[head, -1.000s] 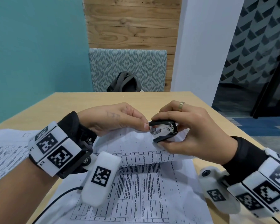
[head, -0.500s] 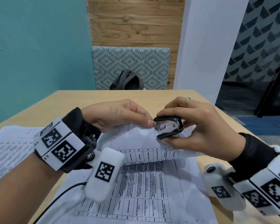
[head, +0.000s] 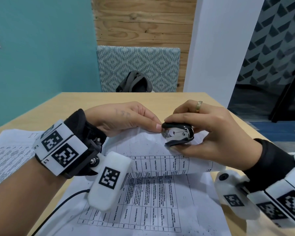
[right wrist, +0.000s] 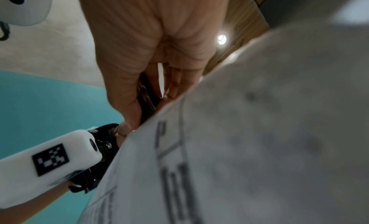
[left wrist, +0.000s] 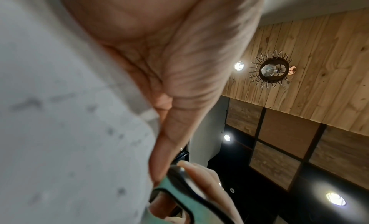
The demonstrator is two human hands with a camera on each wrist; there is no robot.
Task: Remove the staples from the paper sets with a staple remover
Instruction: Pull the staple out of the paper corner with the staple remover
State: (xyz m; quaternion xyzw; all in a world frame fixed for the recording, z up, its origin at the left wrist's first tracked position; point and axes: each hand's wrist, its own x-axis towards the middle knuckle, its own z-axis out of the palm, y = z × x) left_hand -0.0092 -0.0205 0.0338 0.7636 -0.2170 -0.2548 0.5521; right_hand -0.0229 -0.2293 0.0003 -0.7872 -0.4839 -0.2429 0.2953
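Both hands sit slightly higher and farther across the table (head: 75, 103) than a second ago; from the head view, the right hand (head: 209, 132) squeezes the staple remover (head: 177, 134) between thumb and fingers at the folded-over corner of the paper set (head: 143, 150), which the left hand (head: 123, 120) pinches just beside it. Left wrist view: the thumb presses blurred paper, the remover's dark edge below. Right wrist view: the fingers are curled round the remover against the sheet.

Black-and-chrome staple remover (head: 178, 134), white table-printed paper set (head: 143, 198), tan table (head: 85, 106).
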